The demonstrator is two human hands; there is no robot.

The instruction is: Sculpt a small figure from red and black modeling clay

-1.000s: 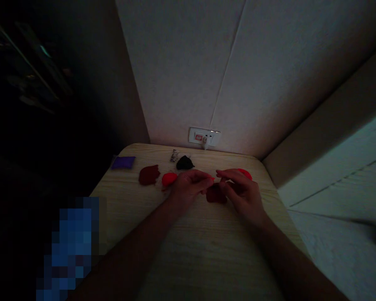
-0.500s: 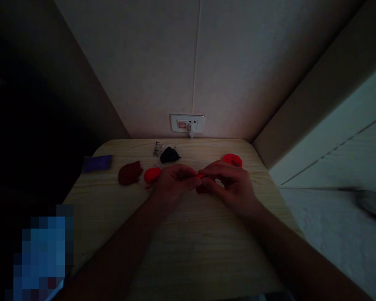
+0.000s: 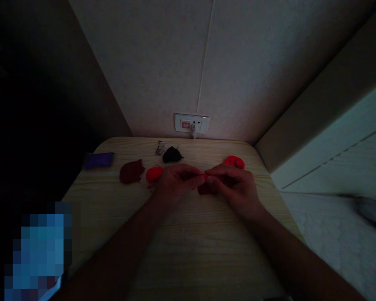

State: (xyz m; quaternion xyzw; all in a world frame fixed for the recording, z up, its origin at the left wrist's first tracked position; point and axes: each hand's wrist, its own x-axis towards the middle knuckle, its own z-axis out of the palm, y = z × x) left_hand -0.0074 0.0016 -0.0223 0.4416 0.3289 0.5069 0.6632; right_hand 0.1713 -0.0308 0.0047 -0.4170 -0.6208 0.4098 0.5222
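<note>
Fingertips of my left hand (image 3: pixel 178 180) and my right hand (image 3: pixel 238 187) meet over the table, pinching a small piece of red modelling clay (image 3: pixel 204 176) between them. Most of that piece is hidden by the fingers. Beneath my right fingers, a dark red flat piece (image 3: pixel 206 189) lies on the wood, partly covered. Just left of my left hand is a bright red clay lump (image 3: pixel 153 174), its right side hidden. Behind my right hand sits a flat red clay round (image 3: pixel 235 161) with dark marks like a face.
On the wooden table (image 3: pixel 178 251) lie a brownish-red clay slab (image 3: pixel 132 171), a black clay lump (image 3: pixel 172 154) by a printed wrapper (image 3: pixel 159 148), and a purple packet (image 3: pixel 99 160) at the left edge. A wall socket (image 3: pixel 191 123) with a plug is behind.
The view has shifted slightly, so things appear a little to the right. My hands stay together on the red clay, and more of the dark red piece beneath them shows.
</note>
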